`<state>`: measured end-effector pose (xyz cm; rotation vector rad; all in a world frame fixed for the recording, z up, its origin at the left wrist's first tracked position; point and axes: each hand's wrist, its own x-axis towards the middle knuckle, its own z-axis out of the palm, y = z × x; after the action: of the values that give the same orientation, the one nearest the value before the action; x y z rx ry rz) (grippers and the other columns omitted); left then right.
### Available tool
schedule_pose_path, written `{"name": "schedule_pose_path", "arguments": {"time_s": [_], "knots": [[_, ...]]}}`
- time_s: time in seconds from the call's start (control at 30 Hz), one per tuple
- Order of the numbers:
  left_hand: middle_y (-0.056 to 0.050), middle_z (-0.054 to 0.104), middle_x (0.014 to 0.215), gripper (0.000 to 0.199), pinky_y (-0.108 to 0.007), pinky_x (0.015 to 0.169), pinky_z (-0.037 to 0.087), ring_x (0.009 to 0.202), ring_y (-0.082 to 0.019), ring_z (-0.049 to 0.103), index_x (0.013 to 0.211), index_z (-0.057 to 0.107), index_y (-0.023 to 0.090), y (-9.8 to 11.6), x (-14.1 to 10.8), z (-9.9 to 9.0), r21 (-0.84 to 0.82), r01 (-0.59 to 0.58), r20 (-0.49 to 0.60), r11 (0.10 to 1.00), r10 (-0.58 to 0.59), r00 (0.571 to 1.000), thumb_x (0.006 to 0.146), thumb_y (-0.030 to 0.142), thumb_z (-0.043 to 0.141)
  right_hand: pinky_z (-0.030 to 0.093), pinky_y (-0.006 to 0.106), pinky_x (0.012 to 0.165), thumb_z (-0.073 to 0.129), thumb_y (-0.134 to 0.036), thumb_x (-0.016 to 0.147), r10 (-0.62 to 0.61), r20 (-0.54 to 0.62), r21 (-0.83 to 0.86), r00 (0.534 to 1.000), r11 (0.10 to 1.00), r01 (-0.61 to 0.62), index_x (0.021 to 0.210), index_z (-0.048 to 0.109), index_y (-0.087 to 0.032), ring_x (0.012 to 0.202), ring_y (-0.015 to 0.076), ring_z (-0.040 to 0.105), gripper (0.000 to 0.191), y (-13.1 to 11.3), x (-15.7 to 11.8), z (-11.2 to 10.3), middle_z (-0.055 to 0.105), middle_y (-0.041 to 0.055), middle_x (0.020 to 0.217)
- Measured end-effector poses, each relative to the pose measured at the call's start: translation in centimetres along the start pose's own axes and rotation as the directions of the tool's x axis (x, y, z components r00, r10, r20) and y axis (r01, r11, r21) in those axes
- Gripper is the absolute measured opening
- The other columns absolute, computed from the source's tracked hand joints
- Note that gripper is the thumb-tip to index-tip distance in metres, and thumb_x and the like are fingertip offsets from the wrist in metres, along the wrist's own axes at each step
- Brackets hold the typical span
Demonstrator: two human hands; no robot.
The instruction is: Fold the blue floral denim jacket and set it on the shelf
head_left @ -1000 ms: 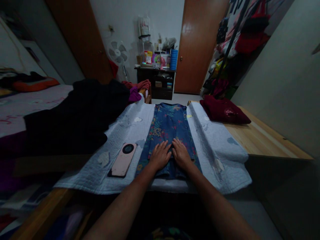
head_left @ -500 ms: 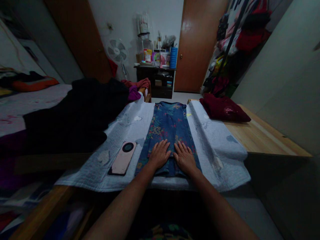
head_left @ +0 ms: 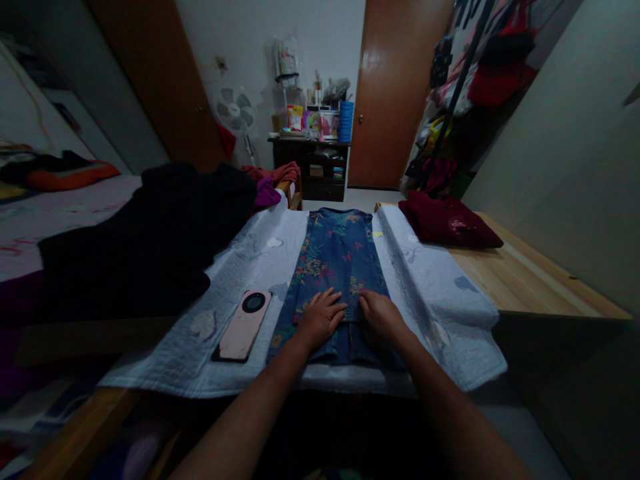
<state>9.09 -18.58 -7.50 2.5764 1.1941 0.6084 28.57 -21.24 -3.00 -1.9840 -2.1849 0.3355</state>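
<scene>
A pair of blue floral trousers (head_left: 340, 250) lies folded lengthwise in front of me, with a folded-over layer ending under my hands. My left hand (head_left: 321, 320) rests flat on the left side of the cloth, fingers spread. On the right, my right hand (head_left: 381, 316) is closed, its curled fingers gripping the cloth near that layer's edge; the fingertips are partly hidden. Beneath the trousers spreads a pale grey-blue quilted cover (head_left: 450, 287). A pink phone (head_left: 245, 330) with a round black camera ring lies face down to the left of my left hand.
A folded maroon garment (head_left: 450, 220) sits on the wooden board (head_left: 545, 277) at the right. Black clothing (head_left: 145, 240) is heaped at the left, near a purple cloth (head_left: 267, 192). Farther back stand a white fan (head_left: 235, 110) and a dark cabinet (head_left: 309, 167).
My right hand has gone from lying flat to curled fingers on the cloth. My left hand stays flat, its fingers a little shifted. The view has tilted slightly.
</scene>
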Motion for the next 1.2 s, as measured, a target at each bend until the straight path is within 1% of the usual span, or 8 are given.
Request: {"name": "schedule_pose_path", "arguments": {"time_s": [0.07, 0.17, 0.33, 0.5, 0.63, 0.83, 1.03, 1.2], "knots": [[-0.002, 0.059, 0.136, 0.028, -0.049, 0.113, 0.03, 0.136, -0.024, 0.042, 0.117, 0.067, 0.029, 0.0, 0.1, -0.2, -0.029, -0.013, -0.008, 0.999, 0.012, 1.0, 0.096, 0.033, 0.049, 0.035, 0.03, 0.108, 0.028, -0.025, 0.099, -0.116, -0.092, 0.062, 0.989, 0.991, 0.122, 0.135, 0.053, -0.013, 0.13, 0.018, 0.049, 0.045, -0.2, 2.6, 0.4, 0.054, 0.0118, 0.14], [-0.001, 0.063, 0.131, 0.027, -0.048, 0.112, 0.032, 0.133, -0.023, 0.044, 0.114, 0.069, 0.029, 0.0, 0.2, -0.3, -0.051, -0.036, -0.029, 0.998, 0.034, 0.999, 0.095, 0.03, 0.05, 0.027, 0.033, 0.114, 0.029, -0.024, 0.098, -0.207, -0.086, 0.055, 0.974, 0.976, 0.212, 0.14, 0.047, -0.011, 0.141, 0.0178, 0.034, 0.048, -0.2, 5.9, 2.1, 0.041, 0.0109, 0.151], [-0.001, 0.064, 0.13, 0.027, -0.051, 0.111, 0.032, 0.133, -0.024, 0.043, 0.114, 0.069, 0.03, -0.1, 0.2, 0.0, -0.068, -0.017, -0.029, 0.998, 0.015, 0.999, 0.094, 0.03, 0.051, 0.018, 0.044, 0.117, 0.032, -0.04, 0.099, -0.18, -0.052, -0.036, 0.982, 0.983, 0.178, 0.148, 0.036, -0.015, 0.146, 0.0214, 0.021, 0.055, 0.6, 9.3, 4.2, 0.031, 0.0086, 0.157], [-0.001, 0.063, 0.132, 0.029, -0.053, 0.111, 0.031, 0.135, -0.025, 0.042, 0.116, 0.068, 0.03, -0.2, 0.1, 0.1, -0.089, 0.006, -0.006, 0.996, -0.007, 1.0, 0.094, 0.032, 0.05, 0.014, 0.042, 0.118, 0.029, -0.05, 0.099, -0.103, -0.023, -0.092, 0.994, 0.991, 0.1, 0.152, 0.027, -0.012, 0.147, 0.0219, 0.016, 0.065, 1.5, 11.9, 4.0, 0.021, 0.0091, 0.16], [-0.001, 0.062, 0.132, 0.029, -0.052, 0.111, 0.032, 0.135, -0.024, 0.042, 0.116, 0.068, 0.031, -0.2, 0.1, 0.0, -0.096, 0.009, -0.011, 0.995, -0.01, 1.0, 0.095, 0.032, 0.05, 0.014, 0.042, 0.118, 0.025, -0.052, 0.099, -0.039, -0.015, -0.108, 0.999, 0.993, 0.037, 0.152, 0.026, -0.013, 0.147, 0.0214, 0.016, 0.067, 2.1, 13.7, 3.6, 0.019, 0.0079, 0.16], [-0.002, 0.062, 0.132, 0.028, -0.052, 0.112, 0.031, 0.136, -0.024, 0.041, 0.116, 0.068, 0.03, -0.1, 0.1, 0.0, -0.093, 0.011, -0.012, 0.996, -0.013, 1.0, 0.094, 0.031, 0.051, 0.013, 0.042, 0.118, 0.023, -0.052, 0.099, 0.016, -0.063, -0.114, 0.998, 0.993, -0.023, 0.153, 0.027, -0.019, 0.147, 0.0205, 0.016, 0.063, 2.5, 14.8, 3.3, 0.02, 0.0034, 0.161], [-0.001, 0.063, 0.132, 0.028, -0.052, 0.111, 0.032, 0.135, -0.025, 0.042, 0.116, 0.069, 0.029, -0.1, 0.1, 0.0, -0.082, 0.009, -0.018, 0.997, -0.01, 1.0, 0.094, 0.031, 0.051, 0.011, 0.058, 0.114, 0.023, -0.059, 0.097, 0.144, -0.08, -0.103, 0.986, 0.983, -0.152, 0.153, 0.025, -0.026, 0.147, 0.029, 0.014, 0.066, 2.7, 13.8, 3.4, 0.019, 0.0044, 0.161], [-0.001, 0.062, 0.132, 0.028, -0.052, 0.111, 0.032, 0.135, -0.025, 0.042, 0.115, 0.069, 0.029, 0.0, 0.2, -0.1, -0.085, 0.018, -0.019, 0.996, -0.019, 1.0, 0.094, 0.03, 0.051, 0.014, 0.049, 0.115, 0.026, -0.056, 0.097, 0.144, -0.084, -0.104, 0.986, 0.983, -0.152, 0.152, 0.028, -0.019, 0.147, 0.029, 0.015, 0.067, 3.2, 12.5, 3.4, 0.021, 0.0108, 0.16]]}}
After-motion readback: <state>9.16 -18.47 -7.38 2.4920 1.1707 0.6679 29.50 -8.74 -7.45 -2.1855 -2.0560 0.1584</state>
